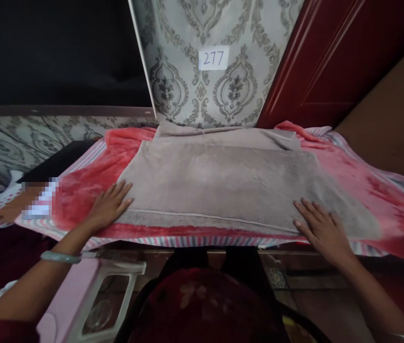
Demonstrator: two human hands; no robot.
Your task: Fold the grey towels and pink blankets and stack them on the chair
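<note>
A grey plush cloth (216,181), towel-like, lies folded and mostly flat in front of me, with a pale seam running along its near side. Fingers spread, my left hand (108,206) rests at its left edge, partly over the red blanket beneath. My right hand (321,228) lies flat with fingers apart on the near right part of the grey cloth. Behind the main panel, another grey layer (223,136) is bunched near the wall. Under it all spreads a red and pink blanket (80,195) with a striped border.
A dark television screen (59,52) stands at the back left. Patterned wallpaper carries a paper marked 277 (214,58). At the right is a dark red door panel (316,62). A pink and white plastic item (80,295) stands below left.
</note>
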